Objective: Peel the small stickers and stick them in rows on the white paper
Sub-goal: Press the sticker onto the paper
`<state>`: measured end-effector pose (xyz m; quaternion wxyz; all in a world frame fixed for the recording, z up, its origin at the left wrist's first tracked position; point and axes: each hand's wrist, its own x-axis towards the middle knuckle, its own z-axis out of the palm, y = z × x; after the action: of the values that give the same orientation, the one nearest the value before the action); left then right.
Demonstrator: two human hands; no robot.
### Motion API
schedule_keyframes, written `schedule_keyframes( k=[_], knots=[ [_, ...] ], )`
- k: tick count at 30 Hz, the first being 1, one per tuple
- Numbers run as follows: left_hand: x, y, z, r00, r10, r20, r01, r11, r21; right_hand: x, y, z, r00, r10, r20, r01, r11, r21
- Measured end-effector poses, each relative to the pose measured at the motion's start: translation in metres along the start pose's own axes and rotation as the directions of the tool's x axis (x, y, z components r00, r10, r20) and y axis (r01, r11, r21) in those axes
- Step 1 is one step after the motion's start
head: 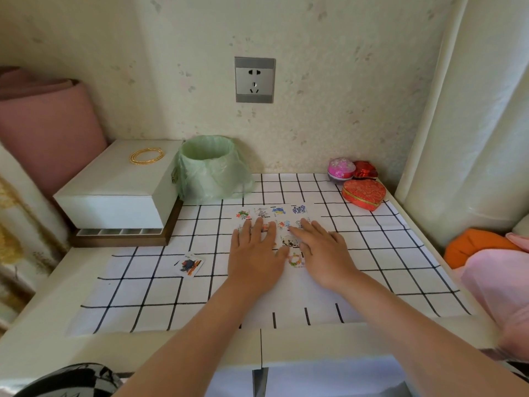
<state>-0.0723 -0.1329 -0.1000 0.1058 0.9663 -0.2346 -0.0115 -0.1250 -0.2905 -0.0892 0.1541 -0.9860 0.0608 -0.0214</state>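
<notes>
Though side by side, hands: left hand and right hand palm-down on the paper, fingers straight, gripping nothing.
paper: one, white, flat on the cloth.
stickers: on the paper; four in the far row, a second row partly under fingertips, count unclear, two more between the hands.
cloth: one, black-grid, over a pale table.
card: one, printed, left of the hands, off the paper.
box: one, white, far left; gold bangles on top.
bin: one, green-bagged, just beside the box.
tins: three, far right corner.
room: speckled wall, one socket, pink roll left, pale curtain right.
</notes>
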Motion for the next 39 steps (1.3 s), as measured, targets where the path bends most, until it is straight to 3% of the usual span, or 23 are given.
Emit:
schedule_keyframes(
  k=[4, 6, 9, 12, 16, 19, 23, 26, 30, 33, 35, 39],
  knots=[
    [-0.001, -0.002, -0.001, 1.000, 0.019, -0.022, -0.018, 1.000, 0.017, -0.003, -0.001, 0.000, 0.998, -0.002, -0.055, -0.001, 0.998, -0.061],
    [-0.001, -0.003, -0.002, 0.999, 0.039, -0.005, -0.039, 0.999, 0.013, -0.008, -0.007, -0.001, 0.994, -0.086, -0.071, 0.076, 0.988, -0.131],
    [-0.001, -0.004, -0.004, 0.993, 0.109, 0.040, -0.111, 0.993, 0.029, -0.020, -0.021, 0.001, 0.974, -0.210, 0.080, 0.217, 0.971, -0.096],
    [-0.002, -0.009, -0.006, 0.986, 0.160, 0.052, -0.164, 0.984, 0.067, -0.025, -0.019, 0.002, 0.969, -0.161, 0.187, 0.189, 0.971, -0.143],
    [-0.007, -0.021, -0.009, 0.994, 0.107, 0.037, -0.108, 0.993, 0.049, -0.028, -0.008, -0.004, 0.977, -0.031, 0.212, 0.071, 0.981, -0.182],
    [-0.016, -0.024, -0.012, 0.998, 0.070, 0.000, -0.070, 0.997, 0.026, -0.029, -0.008, -0.003, 0.982, -0.020, 0.188, 0.061, 0.975, -0.214],
    [-0.032, -0.017, -0.010, 0.965, 0.259, 0.041, -0.261, 0.965, 0.030, -0.031, -0.014, -0.002, 0.971, -0.178, 0.158, 0.207, 0.961, -0.185],
    [-0.034, -0.017, -0.008, 0.957, 0.284, 0.049, -0.287, 0.956, 0.061, -0.035, -0.019, 0.000, 0.950, -0.235, 0.207, 0.269, 0.950, -0.158],
    [-0.037, -0.023, -0.009, 0.971, 0.229, 0.065, -0.235, 0.968, 0.087, -0.036, -0.018, 0.001, 0.983, -0.094, 0.160, 0.123, 0.976, -0.180],
    [-0.042, -0.030, -0.011, 0.994, 0.087, 0.073, -0.094, 0.991, 0.099, -0.038, -0.016, 0.000, 0.987, 0.023, 0.161, 0.007, 0.983, -0.183],
    [-0.047, -0.033, -0.013, 0.997, 0.063, 0.033, -0.066, 0.992, 0.107, -0.039, -0.017, -0.001, 0.988, 0.031, 0.150, -0.003, 0.983, -0.184],
    [-0.059, -0.024, -0.013, 0.946, 0.320, 0.048, -0.322, 0.945, 0.048, -0.044, -0.020, -0.004, 0.969, -0.187, 0.159, 0.215, 0.960, -0.177]
  ],
)
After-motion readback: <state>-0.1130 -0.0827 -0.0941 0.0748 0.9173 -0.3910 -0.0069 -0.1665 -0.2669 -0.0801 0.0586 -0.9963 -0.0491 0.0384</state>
